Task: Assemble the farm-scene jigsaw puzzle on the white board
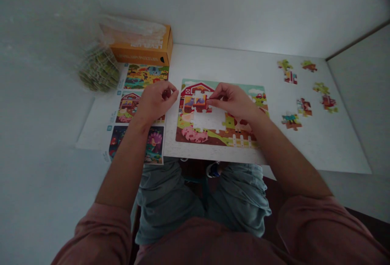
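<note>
On the front of the orange box (138, 56) you can read "PUZZLES", after fainter letters resembling "LEVEL UM"; above, its blurred lettering looks like "LEVEL"; nearer you than the box, the picture sheet's (127, 107) blue tags (119, 92) are illegible

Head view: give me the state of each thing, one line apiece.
Colourful cardboard farm jigsaw: partly assembled, gap in the middle
Purple-and-orange cardboard piece: pinched at its edge by the right hand
Left hand: loosely curled, nothing visible in it
Loose colourful cardboard pieces: scattered
Orange cardboard box: partly covered by clear plastic
Colourful printed paper pictures: flat, partly covered
</note>
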Tool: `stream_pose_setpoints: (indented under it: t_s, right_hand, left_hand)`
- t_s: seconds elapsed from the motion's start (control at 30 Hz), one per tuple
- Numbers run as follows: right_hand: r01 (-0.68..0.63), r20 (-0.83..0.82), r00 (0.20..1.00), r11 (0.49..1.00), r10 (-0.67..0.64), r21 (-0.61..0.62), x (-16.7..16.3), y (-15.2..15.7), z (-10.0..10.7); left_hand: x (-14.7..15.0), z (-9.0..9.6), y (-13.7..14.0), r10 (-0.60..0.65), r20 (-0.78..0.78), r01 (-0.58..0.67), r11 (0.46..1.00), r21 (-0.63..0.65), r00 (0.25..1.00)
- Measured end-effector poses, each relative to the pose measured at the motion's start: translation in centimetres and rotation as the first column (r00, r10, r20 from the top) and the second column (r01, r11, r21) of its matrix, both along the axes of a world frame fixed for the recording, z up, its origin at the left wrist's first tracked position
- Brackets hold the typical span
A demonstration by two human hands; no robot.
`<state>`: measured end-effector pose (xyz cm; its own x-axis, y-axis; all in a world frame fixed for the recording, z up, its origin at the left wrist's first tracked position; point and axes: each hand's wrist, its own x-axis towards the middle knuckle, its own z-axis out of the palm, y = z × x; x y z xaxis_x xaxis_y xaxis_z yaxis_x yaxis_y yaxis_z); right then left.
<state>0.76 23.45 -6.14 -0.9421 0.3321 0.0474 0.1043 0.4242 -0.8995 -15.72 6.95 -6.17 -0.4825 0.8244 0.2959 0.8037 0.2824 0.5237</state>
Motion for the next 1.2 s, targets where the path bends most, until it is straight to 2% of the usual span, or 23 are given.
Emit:
stream_pose_setpoints:
  t_s: [0.23, 0.43, 0.6, 0.93, 1.2]
  right_hand:
    - [0.011, 0.047, 0.999, 0.987, -0.019, 0.162, -0.2, -0.3, -0.3]
    - [-0.009, 0.059, 0.998, 0.961, -0.008, 0.278, -0.3, -0.6, -0.3]
    - [-0.045, 0.076, 0.997, 0.963, 0.026, 0.264, -0.2, -0.3, 0.0]
    - [-0.043, 0.091, 0.996, 0.955, 0.017, 0.295, -0.3, -0.3, 0.3]
    - [-0.038, 0.135, 0.991, 0.951, -0.004, 0.306, -0.3, -0.8, 0.8]
  left_hand:
    - [-0.1, -0.1, 0.1, -0.001, 0.015, 0.001, 1.000, -0.004, 1.000]
    - [0.0, -0.2, 0.0, -0.095, 0.004, 0.095, 0.995, -0.035, 0.996]
    - [0.2, -0.3, 0.0, -0.185, 0.004, 0.185, 0.981, -0.066, 0.983]
    - [0.0, -0.4, 0.1, -0.168, -0.011, 0.167, 0.984, -0.057, 0.986]
    - [0.4, -0.2, 0.2, -0.186, 0.030, 0.189, 0.976, -0.112, 0.982]
